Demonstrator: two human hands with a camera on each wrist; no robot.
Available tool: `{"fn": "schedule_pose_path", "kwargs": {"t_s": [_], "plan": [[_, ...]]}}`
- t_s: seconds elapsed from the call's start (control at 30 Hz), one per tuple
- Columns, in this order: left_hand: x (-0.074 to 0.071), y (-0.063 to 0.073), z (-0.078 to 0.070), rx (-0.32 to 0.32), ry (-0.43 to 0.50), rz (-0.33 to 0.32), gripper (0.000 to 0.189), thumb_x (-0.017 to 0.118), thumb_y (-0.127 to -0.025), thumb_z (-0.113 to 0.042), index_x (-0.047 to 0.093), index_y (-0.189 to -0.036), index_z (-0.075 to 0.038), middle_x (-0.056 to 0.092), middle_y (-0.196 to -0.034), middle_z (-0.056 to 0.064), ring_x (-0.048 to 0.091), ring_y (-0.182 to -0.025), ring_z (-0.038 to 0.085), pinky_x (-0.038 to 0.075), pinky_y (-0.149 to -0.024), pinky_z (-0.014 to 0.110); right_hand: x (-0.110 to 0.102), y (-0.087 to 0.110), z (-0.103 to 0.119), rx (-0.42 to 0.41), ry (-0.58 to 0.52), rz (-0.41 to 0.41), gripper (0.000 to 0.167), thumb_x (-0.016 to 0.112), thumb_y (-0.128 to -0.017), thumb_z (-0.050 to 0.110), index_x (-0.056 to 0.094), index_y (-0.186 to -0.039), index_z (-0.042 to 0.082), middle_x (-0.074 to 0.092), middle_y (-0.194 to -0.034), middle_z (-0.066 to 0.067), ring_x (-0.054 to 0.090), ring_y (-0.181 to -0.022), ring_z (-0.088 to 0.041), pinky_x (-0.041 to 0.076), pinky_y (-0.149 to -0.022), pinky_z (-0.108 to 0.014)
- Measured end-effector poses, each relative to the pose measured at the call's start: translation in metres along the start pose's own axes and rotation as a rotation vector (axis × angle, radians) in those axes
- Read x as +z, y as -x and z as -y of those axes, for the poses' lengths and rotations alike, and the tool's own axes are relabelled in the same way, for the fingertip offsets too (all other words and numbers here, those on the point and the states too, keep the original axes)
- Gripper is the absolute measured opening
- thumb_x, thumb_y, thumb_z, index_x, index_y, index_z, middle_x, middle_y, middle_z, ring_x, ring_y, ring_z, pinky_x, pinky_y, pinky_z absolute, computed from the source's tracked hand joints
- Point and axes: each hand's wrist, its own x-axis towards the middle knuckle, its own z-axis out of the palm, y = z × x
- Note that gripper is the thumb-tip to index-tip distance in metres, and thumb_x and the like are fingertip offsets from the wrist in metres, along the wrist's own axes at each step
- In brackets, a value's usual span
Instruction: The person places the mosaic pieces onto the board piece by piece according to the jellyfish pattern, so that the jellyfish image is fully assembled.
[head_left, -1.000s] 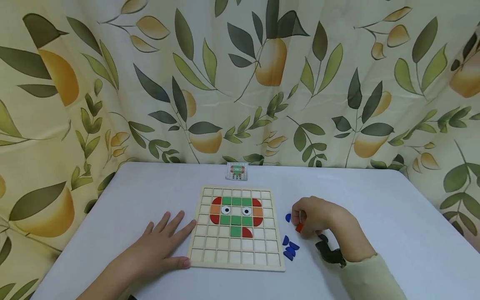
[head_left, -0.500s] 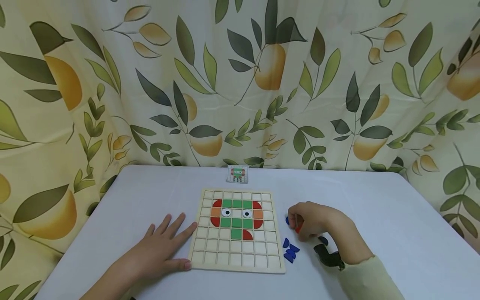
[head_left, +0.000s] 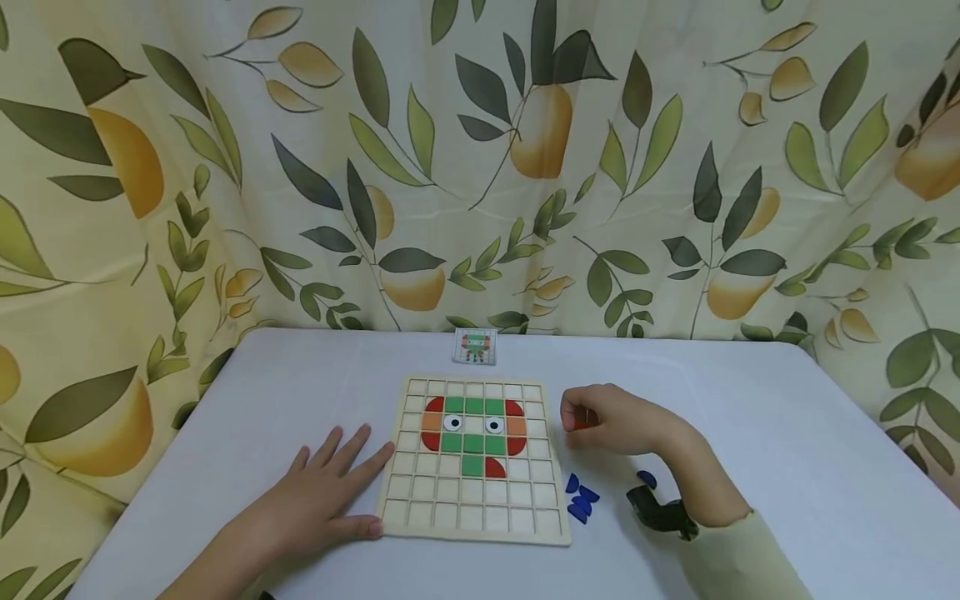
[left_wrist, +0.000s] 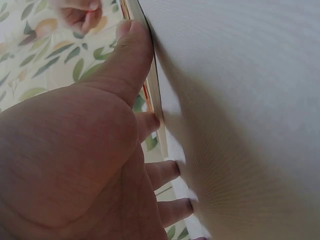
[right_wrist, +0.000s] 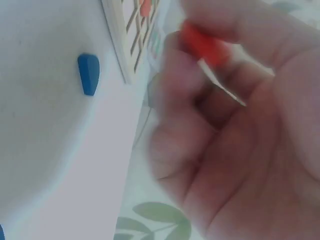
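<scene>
My right hand is raised over the table just right of the grid board, pinching a small red piece between thumb and fingers. The wooden grid board carries green, red and orange pieces and two eye pieces. A red quarter-round piece lies in the lower part of that pattern. My left hand lies with spread, straight fingers at the board's left edge; in the left wrist view its thumb touches the board's side.
Several blue half-round pieces lie right of the board, and another blue piece sits near the black wrist strap. A small picture card stands behind the board, before a leaf-patterned curtain.
My right hand has lifted off the table and moved slightly left toward the board, with the red piece now in its pinch. The left hand stays in place.
</scene>
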Motion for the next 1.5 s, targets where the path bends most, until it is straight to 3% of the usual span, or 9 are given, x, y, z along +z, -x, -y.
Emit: {"fn": "schedule_pose_path", "kwargs": {"t_s": [0.13,0.27,0.4,0.6,0.8,1.03,1.17,1.3,1.5], "plan": [[0.0,0.0,-0.001,0.002,0.0,0.002,0.092,0.055,-0.081,-0.077,0.03,-0.158,-0.032,0.018,-0.166,0.013,0.01,-0.15,0.048,0.014,-0.108,0.077,0.003,-0.003,0.004,-0.017,-0.04,-0.121,0.021,0.076,-0.087,0.017,0.056,-0.084,0.015,0.053,-0.072,0.001,0.053,-0.069,-0.017,0.045,-0.057,-0.027],[-0.001,0.0,-0.002,-0.004,-0.009,0.006,0.092,0.056,-0.081,-0.076,0.029,-0.158,-0.032,0.017,-0.166,0.012,0.01,-0.15,0.048,0.015,-0.108,0.077,0.005,-0.006,0.009,-0.065,-0.123,-0.19,0.015,0.075,-0.09,0.019,0.065,-0.1,0.014,0.058,-0.082,-0.001,0.055,-0.074,-0.02,0.049,-0.058,-0.029],[-0.002,0.0,-0.003,-0.014,-0.009,0.005,0.091,0.058,-0.081,-0.074,0.03,-0.158,-0.032,0.017,-0.166,0.012,0.01,-0.151,0.047,0.013,-0.109,0.077,0.008,-0.009,0.014,-0.103,-0.231,-0.142,0.021,0.067,-0.094,0.013,0.068,-0.115,0.01,0.06,-0.093,-0.005,0.059,-0.078,-0.023,0.056,-0.063,-0.035],[-0.003,-0.001,-0.003,-0.026,-0.004,0.007,0.091,0.059,-0.081,-0.074,0.031,-0.157,-0.033,0.017,-0.167,0.011,0.009,-0.151,0.046,0.012,-0.109,0.077,0.017,-0.015,0.017,-0.135,-0.292,-0.086,0.018,0.061,-0.092,0.005,0.067,-0.109,0.006,0.066,-0.104,-0.007,0.065,-0.083,-0.021,0.057,-0.073,-0.032],[-0.004,-0.003,-0.003,-0.03,-0.01,0.01,0.091,0.059,-0.08,-0.074,0.031,-0.157,-0.034,0.017,-0.167,0.01,0.009,-0.151,0.046,0.012,-0.109,0.077,0.022,-0.019,0.019,-0.136,-0.367,-0.067,0.023,0.06,-0.091,0.001,0.067,-0.113,0.004,0.061,-0.102,-0.011,0.066,-0.079,-0.026,0.059,-0.072,-0.034],[0.001,-0.004,-0.001,-0.027,-0.001,0.019,0.092,0.059,-0.079,-0.075,0.03,-0.157,-0.034,0.017,-0.167,0.01,0.008,-0.151,0.046,0.012,-0.109,0.077,0.027,-0.022,0.027,-0.165,-0.313,-0.147,0.013,0.068,-0.092,0.01,0.072,-0.105,0.01,0.069,-0.095,0.0,0.061,-0.084,-0.024,0.055,-0.067,-0.033],[0.003,-0.005,-0.001,-0.015,0.002,0.019,0.092,0.059,-0.079,-0.075,0.03,-0.157,-0.035,0.017,-0.167,0.01,0.008,-0.151,0.046,0.012,-0.11,0.076,0.03,-0.025,0.035,-0.138,-0.372,-0.193,0.009,0.071,-0.09,0.011,0.071,-0.099,0.012,0.069,-0.094,-0.003,0.066,-0.079,-0.028,0.058,-0.066,-0.036],[0.003,-0.006,-0.001,-0.035,-0.009,0.019,0.093,0.06,-0.078,-0.076,0.031,-0.157,-0.036,0.017,-0.167,0.009,0.008,-0.152,0.045,0.012,-0.11,0.076,0.037,-0.036,0.048,-0.153,-0.374,-0.132,0.007,0.072,-0.09,0.013,0.07,-0.097,0.015,0.067,-0.096,-0.004,0.068,-0.08,-0.024,0.058,-0.073,-0.034],[0.001,-0.006,0.002,-0.043,-0.022,0.012,0.095,0.059,-0.077,-0.078,0.03,-0.157,-0.036,0.017,-0.167,0.009,0.009,-0.152,0.045,0.013,-0.109,0.077,0.049,-0.057,0.069,-0.202,-0.215,-0.039,0.008,0.072,-0.091,0.012,0.073,-0.095,0.019,0.069,-0.092,0.007,0.063,-0.079,-0.015,0.056,-0.071,-0.03]]}}
